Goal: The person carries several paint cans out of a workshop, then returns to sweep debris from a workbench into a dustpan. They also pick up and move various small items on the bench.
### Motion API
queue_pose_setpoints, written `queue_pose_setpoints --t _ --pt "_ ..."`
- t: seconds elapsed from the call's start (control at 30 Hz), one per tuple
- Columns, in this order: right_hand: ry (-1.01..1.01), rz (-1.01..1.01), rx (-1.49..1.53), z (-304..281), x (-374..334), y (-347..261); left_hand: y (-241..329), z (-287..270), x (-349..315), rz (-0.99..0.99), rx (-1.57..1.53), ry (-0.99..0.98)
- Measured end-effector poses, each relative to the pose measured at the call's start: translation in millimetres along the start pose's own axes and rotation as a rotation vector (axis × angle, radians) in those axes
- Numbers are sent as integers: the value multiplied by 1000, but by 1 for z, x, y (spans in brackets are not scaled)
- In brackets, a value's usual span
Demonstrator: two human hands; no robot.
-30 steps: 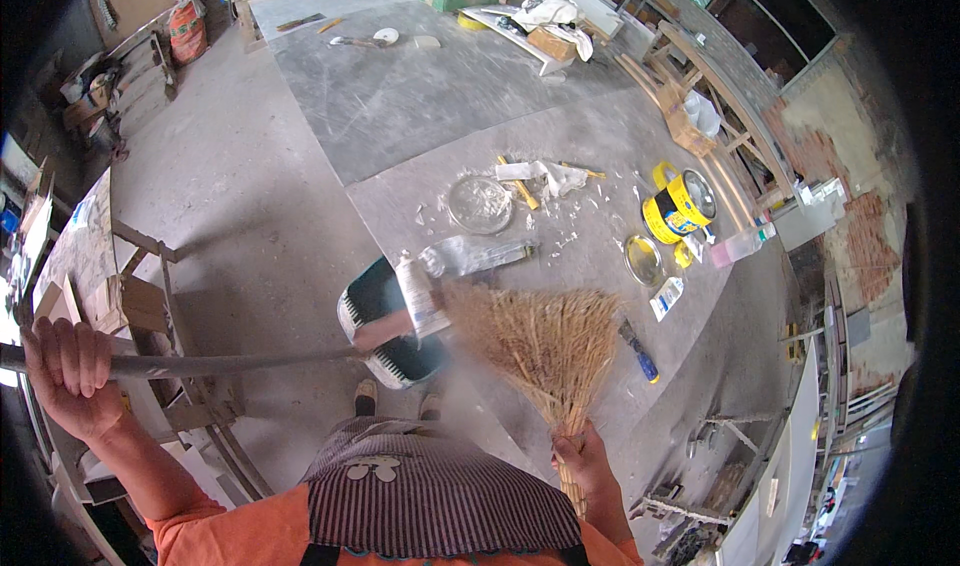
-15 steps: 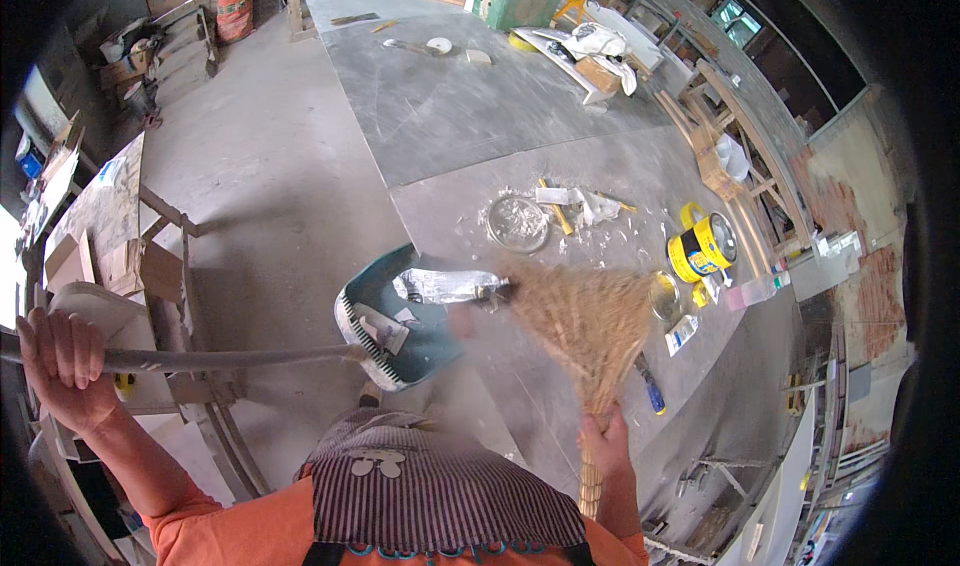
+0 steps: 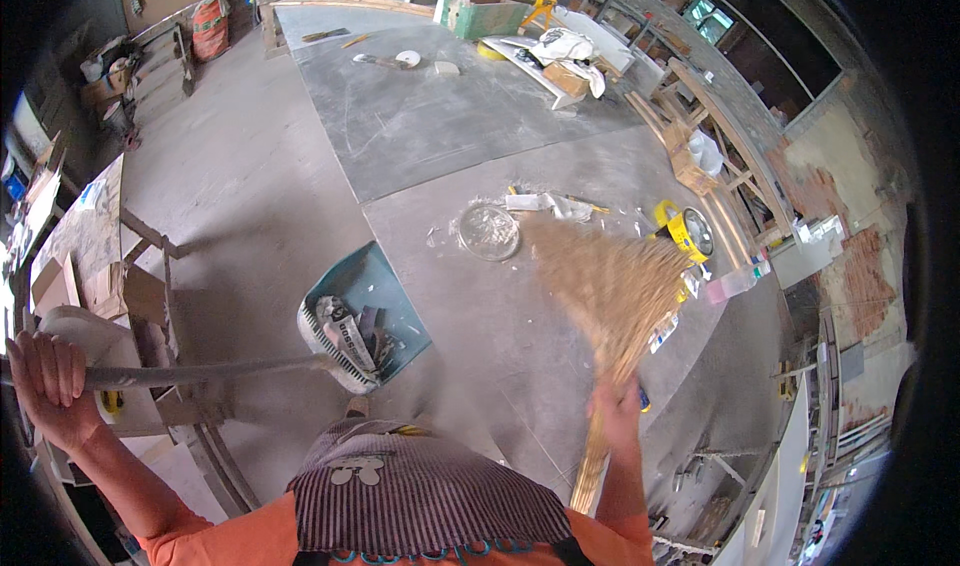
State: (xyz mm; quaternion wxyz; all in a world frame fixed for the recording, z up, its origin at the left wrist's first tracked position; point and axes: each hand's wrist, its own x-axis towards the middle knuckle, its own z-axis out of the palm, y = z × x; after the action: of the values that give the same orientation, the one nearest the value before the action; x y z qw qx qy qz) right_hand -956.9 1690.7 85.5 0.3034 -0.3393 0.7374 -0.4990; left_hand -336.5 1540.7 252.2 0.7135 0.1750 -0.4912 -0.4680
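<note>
My left hand (image 3: 50, 371) is wrapped round the grey handle of a teal dustpan (image 3: 398, 288), held at the table's left edge. In the pan lie a crumpled tube (image 3: 352, 348) and scraps. My right hand (image 3: 616, 406), slightly blurred, grips a straw hand broom (image 3: 610, 281) at its handle, bristles over the table top. Just left of the bristles is a round clear dish (image 3: 490, 230) with white shavings around it. Behind the broom a yellow and black can (image 3: 688, 236) is partly hidden, as is a blue handle end (image 3: 644, 400) beside my right hand.
The grey table (image 3: 440, 356) stretches ahead. At its far end are a green box (image 3: 480, 14) and white cloths (image 3: 565, 48). A pink bottle (image 3: 735, 282) lies by the right edge, near a wooden frame (image 3: 735, 146). A board-topped bench (image 3: 85, 216) stands at the left.
The silvery tube at the pan's lip has gone into the dustpan. The broom has swung away rightward from the pan, and the pan has shifted a little left. The view has shifted slightly.
</note>
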Motion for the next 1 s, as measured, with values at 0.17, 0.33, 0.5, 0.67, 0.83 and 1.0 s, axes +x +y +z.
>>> queue_pose_setpoints --t 0.17,0.33,0.5,0.67,0.83,1.0 --pt "227 -37 30 -46 117 15 -9 5 7 -35 11 -31" --pt "350 72 10 -47 216 31 -21 28 16 -30 50 -85" --pt "296 208 32 -30 233 32 -30 52 24 -12 46 -162" --pt "54 135 -143 -27 209 17 -36 63 25 2 38 -45" --pt "-11 169 -139 -11 167 6 -44 65 34 -24 -27 -112" --pt "-83 90 -152 9 130 -6 -53 68 41 -37 -66 -148"
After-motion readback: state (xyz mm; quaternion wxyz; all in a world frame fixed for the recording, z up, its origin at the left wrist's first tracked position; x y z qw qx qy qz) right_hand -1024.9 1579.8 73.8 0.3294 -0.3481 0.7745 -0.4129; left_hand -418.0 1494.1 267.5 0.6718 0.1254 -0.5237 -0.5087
